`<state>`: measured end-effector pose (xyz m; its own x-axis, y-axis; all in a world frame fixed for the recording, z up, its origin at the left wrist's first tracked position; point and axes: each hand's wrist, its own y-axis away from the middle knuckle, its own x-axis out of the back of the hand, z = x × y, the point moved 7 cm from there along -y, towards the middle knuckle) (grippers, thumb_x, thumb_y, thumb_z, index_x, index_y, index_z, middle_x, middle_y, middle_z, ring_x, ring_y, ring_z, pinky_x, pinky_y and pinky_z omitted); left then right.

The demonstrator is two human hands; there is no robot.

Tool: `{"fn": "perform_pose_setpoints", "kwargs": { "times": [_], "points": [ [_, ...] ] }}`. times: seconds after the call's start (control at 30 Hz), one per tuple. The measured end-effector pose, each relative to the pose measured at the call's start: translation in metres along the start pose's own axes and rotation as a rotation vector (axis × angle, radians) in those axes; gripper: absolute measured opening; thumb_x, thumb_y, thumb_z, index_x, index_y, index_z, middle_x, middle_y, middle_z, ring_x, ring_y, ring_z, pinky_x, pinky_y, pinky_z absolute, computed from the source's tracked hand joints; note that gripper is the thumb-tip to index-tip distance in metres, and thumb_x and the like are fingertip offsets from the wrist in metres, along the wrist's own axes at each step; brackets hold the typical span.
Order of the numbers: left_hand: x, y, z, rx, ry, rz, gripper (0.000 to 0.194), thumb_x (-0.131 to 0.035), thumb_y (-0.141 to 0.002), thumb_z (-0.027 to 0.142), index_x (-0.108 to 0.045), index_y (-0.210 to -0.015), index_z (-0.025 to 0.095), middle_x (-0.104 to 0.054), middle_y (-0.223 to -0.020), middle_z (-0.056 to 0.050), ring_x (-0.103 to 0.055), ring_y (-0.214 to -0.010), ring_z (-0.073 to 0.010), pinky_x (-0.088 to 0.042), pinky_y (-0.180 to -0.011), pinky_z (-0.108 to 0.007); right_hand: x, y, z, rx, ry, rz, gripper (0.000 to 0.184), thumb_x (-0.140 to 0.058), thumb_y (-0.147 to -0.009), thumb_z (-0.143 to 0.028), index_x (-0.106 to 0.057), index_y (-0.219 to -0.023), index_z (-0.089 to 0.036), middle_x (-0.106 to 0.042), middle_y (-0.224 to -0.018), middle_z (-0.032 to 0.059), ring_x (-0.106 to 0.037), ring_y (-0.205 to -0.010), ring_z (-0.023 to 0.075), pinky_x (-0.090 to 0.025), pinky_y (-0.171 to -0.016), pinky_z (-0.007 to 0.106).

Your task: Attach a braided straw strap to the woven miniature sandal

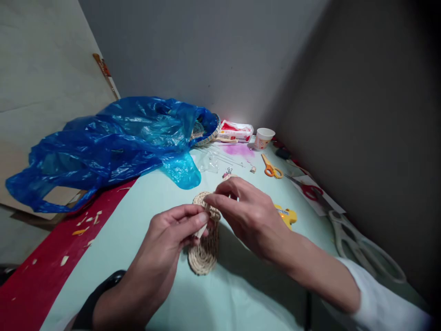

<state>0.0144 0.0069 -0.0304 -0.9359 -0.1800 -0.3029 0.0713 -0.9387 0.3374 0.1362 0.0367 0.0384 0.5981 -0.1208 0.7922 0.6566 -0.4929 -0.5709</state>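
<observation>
A long, rounded woven straw piece (203, 258), shaped like a small slipper sole, lies lengthwise between my hands above the pale green table cover. My left hand (179, 227) is closed on it from the left, thumb and fingers pinching around its middle, with a pale flat strip (200, 231) under the thumb. From the right, my right hand (246, 207) reaches over the upper part, its fingers bent and drawn together at the braided edge. Whatever sits between those right fingertips is too small or hidden to make out.
A blue plastic bag (113, 142) covers the left back, partly over a woven basket (215, 131). Behind stand a pink-white packet (236, 132) and paper cup (264, 139). Orange scissors (272, 169), red-handled scissors (311, 191), large grey scissors (361, 250) and a yellow tool (287, 216) lie right.
</observation>
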Motion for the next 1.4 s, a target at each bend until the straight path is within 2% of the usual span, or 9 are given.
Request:
{"fn": "perform_pose_setpoints", "kwargs": {
  "times": [0.23, 0.43, 0.7, 0.97, 1.07, 1.13, 1.27, 1.33, 1.4],
  "points": [
    [0.004, -0.010, -0.022, 0.052, 0.045, 0.089, 0.014, -0.074, -0.079, 0.027, -0.071, -0.080, 0.014, -0.067, -0.079, -0.004, -0.058, -0.064, -0.0107, -0.045, -0.052, -0.019, -0.030, -0.008, 0.026, -0.069, -0.189, -0.187, 0.020, -0.052, -0.094, -0.013, -0.071, -0.100, -0.017, -0.064, -0.092, 0.0070, -0.057, -0.080, 0.0166, -0.044, -0.068, 0.027],
    [0.007, -0.014, -0.033, 0.119, 0.042, 0.159, 0.016, -0.078, -0.074, 0.023, -0.072, -0.080, 0.010, -0.069, -0.075, -0.007, -0.062, -0.062, -0.0141, -0.049, -0.046, -0.020, -0.036, 0.001, 0.035, -0.220, -0.337, -0.214, 0.022, -0.054, -0.093, -0.011, -0.072, -0.104, -0.019, -0.074, -0.097, 0.0059, -0.067, -0.086, 0.0185, -0.047, -0.079, 0.031],
    [0.010, -0.017, -0.034, 0.135, 0.040, 0.167, 0.019, -0.079, -0.072, 0.022, -0.070, -0.084, 0.010, -0.070, -0.075, -0.006, -0.063, -0.063, -0.0134, -0.052, -0.047, -0.020, -0.039, 0.004, 0.039, -0.339, -0.493, -0.285, 0.027, -0.054, -0.095, -0.014, -0.070, -0.116, -0.018, -0.074, -0.110, 0.0043, -0.069, -0.098, 0.0193, -0.050, -0.086, 0.029],
    [0.010, -0.016, -0.031, 0.160, 0.059, 0.175, 0.020, -0.081, -0.070, 0.024, -0.071, -0.081, 0.011, -0.070, -0.071, -0.005, -0.063, -0.062, -0.0130, -0.051, -0.048, -0.019, -0.039, 0.009, 0.037, -0.325, -0.455, -0.260, 0.030, -0.051, -0.096, -0.016, -0.065, -0.122, -0.019, -0.073, -0.115, 0.0050, -0.068, -0.100, 0.0200, -0.051, -0.086, 0.032],
    [0.011, -0.012, -0.029, 0.137, 0.050, 0.186, 0.020, -0.082, -0.069, 0.026, -0.071, -0.078, 0.011, -0.071, -0.070, -0.005, -0.063, -0.062, -0.0130, -0.050, -0.048, -0.018, -0.024, 0.010, 0.039, -0.327, -0.367, -0.167, 0.033, -0.052, -0.095, -0.014, -0.061, -0.127, -0.018, -0.071, -0.118, 0.0061, -0.067, -0.102, 0.0211, -0.050, -0.088, 0.034],
    [0.013, -0.008, -0.028, 0.118, 0.068, 0.201, 0.023, -0.084, -0.067, 0.028, -0.072, -0.079, 0.012, -0.073, -0.072, -0.006, -0.064, -0.063, -0.0131, -0.051, -0.052, -0.018, -0.009, 0.012, 0.039, -0.376, -0.344, -0.079, 0.027, -0.052, -0.095, -0.014, -0.063, -0.120, -0.018, -0.072, -0.113, 0.0055, -0.067, -0.095, 0.0194, -0.050, -0.085, 0.031],
    [0.007, 0.001, -0.024, 0.073, 0.205, 0.200, 0.026, -0.087, -0.065, 0.027, -0.075, -0.084, 0.014, -0.076, -0.080, -0.006, -0.069, -0.072, -0.0144, -0.056, -0.070, -0.021, 0.002, 0.020, 0.027, -0.535, -0.538, -0.069, 0.013, -0.057, -0.096, -0.024, -0.069, -0.092, -0.023, -0.074, -0.088, -0.0024, -0.066, -0.077, 0.0133, -0.048, -0.070, 0.024],
    [-0.002, 0.005, -0.020, 0.030, 0.298, 0.183, 0.024, -0.087, -0.063, 0.024, -0.075, -0.082, 0.015, -0.076, -0.083, -0.006, -0.070, -0.081, -0.0174, -0.056, -0.077, -0.023, -0.003, 0.024, 0.016, -0.582, -0.680, -0.068, 0.009, -0.063, -0.092, -0.026, -0.071, -0.097, -0.025, -0.074, -0.091, -0.0036, -0.066, -0.079, 0.0129, -0.049, -0.072, 0.022],
    [-0.012, 0.008, -0.016, -0.016, 0.375, 0.169, 0.022, -0.087, -0.062, 0.021, -0.076, -0.080, 0.015, -0.076, -0.085, -0.006, -0.071, -0.086, -0.0192, -0.056, -0.080, -0.024, -0.010, 0.028, 0.008, -0.636, -0.804, -0.030, 0.021, -0.067, -0.089, -0.026, -0.069, -0.109, -0.024, -0.075, -0.100, -0.0014, -0.067, -0.085, 0.0147, -0.050, -0.077, 0.024]
  ]
}}
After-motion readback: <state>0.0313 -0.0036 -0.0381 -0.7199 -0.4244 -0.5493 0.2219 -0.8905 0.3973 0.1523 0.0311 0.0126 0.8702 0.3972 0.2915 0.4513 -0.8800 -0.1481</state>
